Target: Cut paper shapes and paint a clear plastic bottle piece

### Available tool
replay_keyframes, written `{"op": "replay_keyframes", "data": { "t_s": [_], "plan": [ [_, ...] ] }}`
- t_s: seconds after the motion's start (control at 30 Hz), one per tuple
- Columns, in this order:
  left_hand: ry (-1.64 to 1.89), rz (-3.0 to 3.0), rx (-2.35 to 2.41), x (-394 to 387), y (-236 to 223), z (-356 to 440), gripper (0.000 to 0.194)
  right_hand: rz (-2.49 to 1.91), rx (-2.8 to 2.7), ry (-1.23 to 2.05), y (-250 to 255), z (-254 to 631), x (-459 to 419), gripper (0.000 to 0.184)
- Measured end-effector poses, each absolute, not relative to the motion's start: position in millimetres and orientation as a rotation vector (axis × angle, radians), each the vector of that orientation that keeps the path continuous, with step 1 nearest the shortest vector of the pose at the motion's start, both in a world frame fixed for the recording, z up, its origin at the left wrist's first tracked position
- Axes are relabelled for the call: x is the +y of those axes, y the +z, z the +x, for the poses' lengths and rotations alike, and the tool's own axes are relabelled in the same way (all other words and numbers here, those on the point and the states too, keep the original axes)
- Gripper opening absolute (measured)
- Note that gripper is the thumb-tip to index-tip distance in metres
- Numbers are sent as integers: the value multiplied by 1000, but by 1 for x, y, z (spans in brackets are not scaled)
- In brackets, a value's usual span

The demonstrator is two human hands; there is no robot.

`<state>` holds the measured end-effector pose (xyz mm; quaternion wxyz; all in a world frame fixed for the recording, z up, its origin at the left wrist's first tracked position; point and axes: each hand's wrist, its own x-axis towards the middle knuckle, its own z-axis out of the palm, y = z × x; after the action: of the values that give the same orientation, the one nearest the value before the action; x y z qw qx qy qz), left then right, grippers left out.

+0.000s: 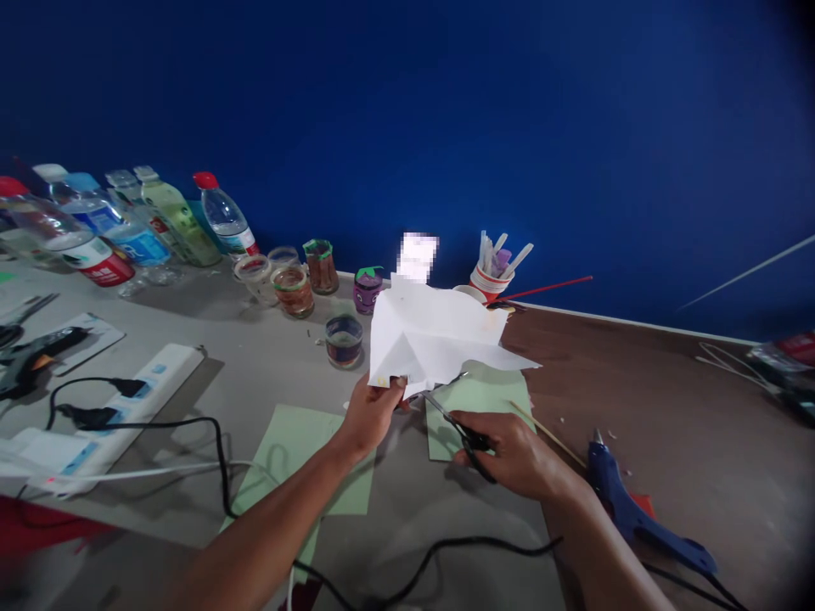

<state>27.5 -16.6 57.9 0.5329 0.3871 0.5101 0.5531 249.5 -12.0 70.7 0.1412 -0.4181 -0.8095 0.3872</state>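
My left hand (373, 416) pinches the lower edge of a white sheet of paper (446, 331), which is creased and partly cut, with a pointed flap sticking out to the right. In my right hand (509, 450) is a pair of scissors (468, 433) with black handles, fingers wrapped round the grips. Its blades reach up and left to the paper's lower edge, close to my left fingers. Beneath the hands lie pale green sheets of paper (490, 407) on the table. Part of the left fingers is hidden behind the white paper.
A blue glue gun (637, 509) lies at the right beside a thin wooden stick (548, 433). On the left are a white power strip (146, 399) with black cables and several plastic bottles (222, 221). Small decorated jars (344, 339) and a cup of sticks (493, 280) stand near the blue wall.
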Motion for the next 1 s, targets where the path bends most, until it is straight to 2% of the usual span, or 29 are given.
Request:
{"op": "replay_keyframes", "data": {
  "t_s": [0.4,0.57,0.73,1.0],
  "plan": [
    [1283,1001,1227,-19,47,31,26,-1250,-2375,1050,74,242,-10,39],
    [1230,1062,1197,-20,45,26,25,-1228,-2370,1131,83,244,-10,36],
    [1182,1102,1176,-21,46,25,23,-1194,-2362,1089,73,249,-10,39],
    [1041,1217,1117,-17,45,19,33,-1145,-2451,900,62,258,-7,42]
  ]
}}
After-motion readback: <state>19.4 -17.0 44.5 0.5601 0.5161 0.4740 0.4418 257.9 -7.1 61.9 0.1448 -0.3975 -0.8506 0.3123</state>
